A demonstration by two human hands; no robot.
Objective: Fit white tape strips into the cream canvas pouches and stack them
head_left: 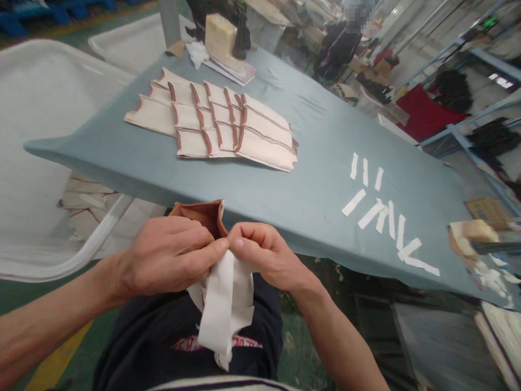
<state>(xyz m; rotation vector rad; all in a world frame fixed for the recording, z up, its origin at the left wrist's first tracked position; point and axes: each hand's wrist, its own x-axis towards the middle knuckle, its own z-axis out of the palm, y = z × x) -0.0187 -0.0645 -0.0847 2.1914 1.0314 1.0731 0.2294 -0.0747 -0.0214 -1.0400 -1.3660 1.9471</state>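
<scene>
Close to my body, at the near edge of the table, both hands meet over a brown-lined fabric piece [209,213] that looks like a small pouch with its mouth open. My left hand [175,255] is closed, thumb and fingers pinching its near edge. Right beside it, my right hand [264,252] pinches the same edge, fingertips nearly touching the left thumb. Below the fingers hang white strips [220,309], loose in front of my dark clothing. How they join the fabric piece is hidden by my hands.
On the blue-grey table [317,179] lie overlapping cream fabric pieces with brown edging [211,119] and several white strips [391,217]. A yellowish block [220,35] stands at the far end. A white bin [36,163] with cream pieces is at left. Another person [337,43] is farther back.
</scene>
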